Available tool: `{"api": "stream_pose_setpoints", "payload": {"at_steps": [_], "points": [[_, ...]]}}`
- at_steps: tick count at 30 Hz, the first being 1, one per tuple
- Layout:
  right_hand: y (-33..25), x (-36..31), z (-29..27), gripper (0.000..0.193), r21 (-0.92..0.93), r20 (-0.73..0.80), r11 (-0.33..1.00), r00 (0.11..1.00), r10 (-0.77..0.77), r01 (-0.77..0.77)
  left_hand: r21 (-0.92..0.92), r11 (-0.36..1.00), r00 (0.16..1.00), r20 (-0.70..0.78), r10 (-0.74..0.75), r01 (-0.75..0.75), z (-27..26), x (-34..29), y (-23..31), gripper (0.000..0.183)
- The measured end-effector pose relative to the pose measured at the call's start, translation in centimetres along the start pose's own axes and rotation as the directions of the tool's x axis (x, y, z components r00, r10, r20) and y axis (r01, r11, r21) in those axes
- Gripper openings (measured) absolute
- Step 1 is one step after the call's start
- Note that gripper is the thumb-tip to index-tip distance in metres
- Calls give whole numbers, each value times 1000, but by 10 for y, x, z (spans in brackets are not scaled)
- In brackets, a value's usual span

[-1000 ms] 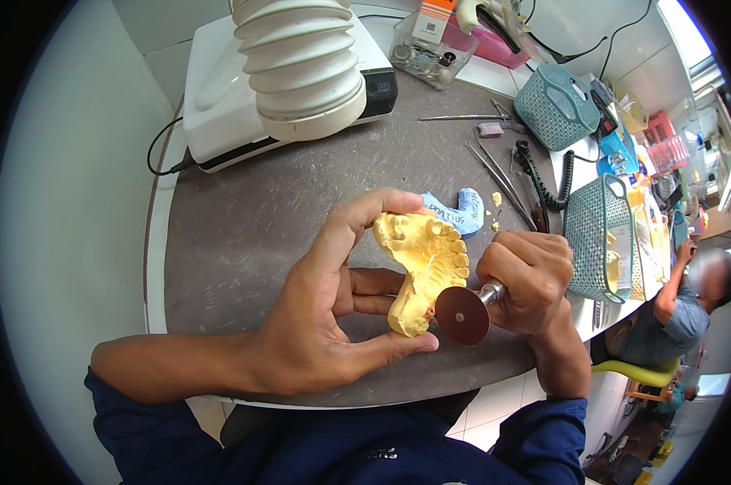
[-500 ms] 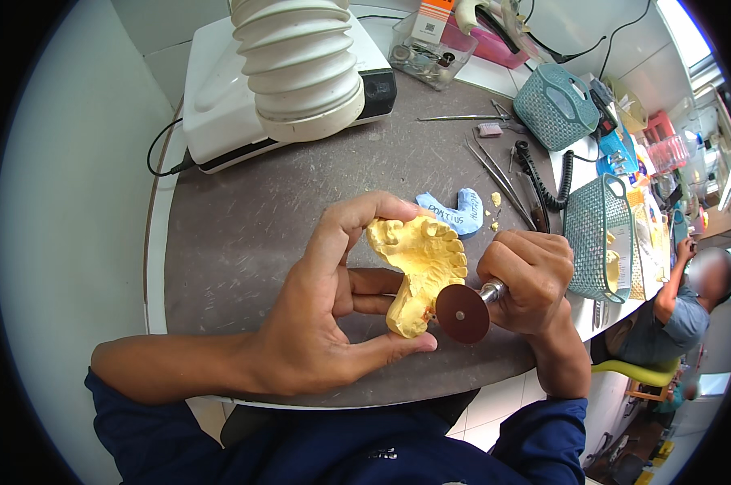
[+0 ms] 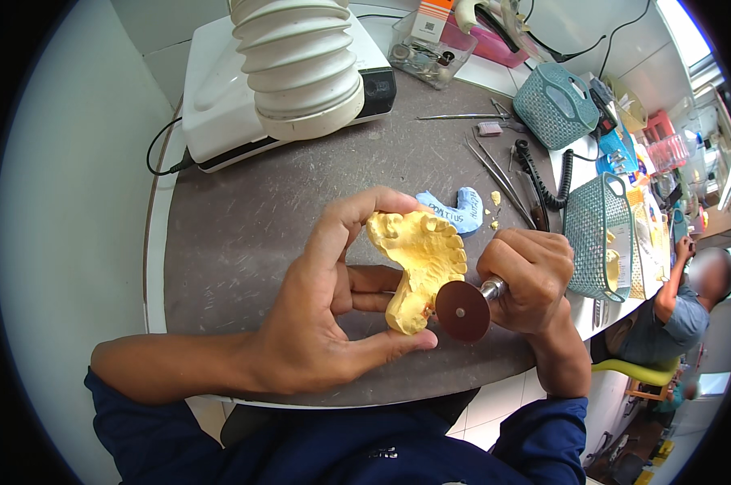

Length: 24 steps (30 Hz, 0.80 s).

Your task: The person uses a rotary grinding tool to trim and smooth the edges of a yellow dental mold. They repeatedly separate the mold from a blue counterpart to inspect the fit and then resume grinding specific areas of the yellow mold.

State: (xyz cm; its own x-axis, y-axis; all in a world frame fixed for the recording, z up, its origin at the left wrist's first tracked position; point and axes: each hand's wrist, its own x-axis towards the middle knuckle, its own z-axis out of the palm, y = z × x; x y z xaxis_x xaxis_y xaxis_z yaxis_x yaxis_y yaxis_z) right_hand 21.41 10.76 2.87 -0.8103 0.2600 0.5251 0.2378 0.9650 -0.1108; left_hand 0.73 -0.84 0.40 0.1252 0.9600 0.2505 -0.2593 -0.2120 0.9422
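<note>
Slightly up and to the left in the frame, the yellow plaster dental cast with moulded teeth (image 3: pixel 430 250) has shifted since a second ago; the thin, round, dark brown disc (image 3: pixel 469 326) has risen only a touch with it. The cast is at the centre of the frame, lifted above the grey-brown scratched worktop (image 3: pixel 236 283); my left hand (image 3: pixel 313 299) grasps it, forefinger (image 3: pixel 391 196) over its upper edge, thumb (image 3: pixel 418 342) at its lower end; my right hand (image 3: pixel 527 279), right of centre, is clenched around the silver metal handpiece (image 3: pixel 493 288) that bears the disc.

I judge the step to be trimming the cast's lower right edge; disc and edge overlap in this view, so I cannot tell whether they touch; the next move seems to call for a steady left grip and a light, controlled pass, my thumb kept clear of the rim. Above the cast lies a light blue curved piece with dark writing (image 3: pixel 466 214); yellow crumbs (image 3: pixel 496 197) lie just right of it.
</note>
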Motion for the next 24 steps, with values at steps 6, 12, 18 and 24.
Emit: {"api": "stream_pose_setpoints", "payload": {"at_steps": [6, 12, 18, 24], "points": [[-1, 0, -2, 52, -22, 1, 1000, 1000, 5, -5, -29, 1000, 1000, -6, 8, -8, 1, 1, 1, 94], [-2, 1, -2, 53, 0, 24, 1000, 999, 25, -25, -33, 999, 1000, -20, -2, 1, 2, 0, 1, 94], [-1, 1, -2, 54, -9, 34, 1000, 999, 30, -30, -5, 1000, 1000, -2, -15, 15, 1, 2, 3, 95], [0, -1, 0, 54, -15, 11, 1000, 1000, -2, 2, 24, 1000, 1000, 1, 8, -8, 0, 2, 0, 95]]}}
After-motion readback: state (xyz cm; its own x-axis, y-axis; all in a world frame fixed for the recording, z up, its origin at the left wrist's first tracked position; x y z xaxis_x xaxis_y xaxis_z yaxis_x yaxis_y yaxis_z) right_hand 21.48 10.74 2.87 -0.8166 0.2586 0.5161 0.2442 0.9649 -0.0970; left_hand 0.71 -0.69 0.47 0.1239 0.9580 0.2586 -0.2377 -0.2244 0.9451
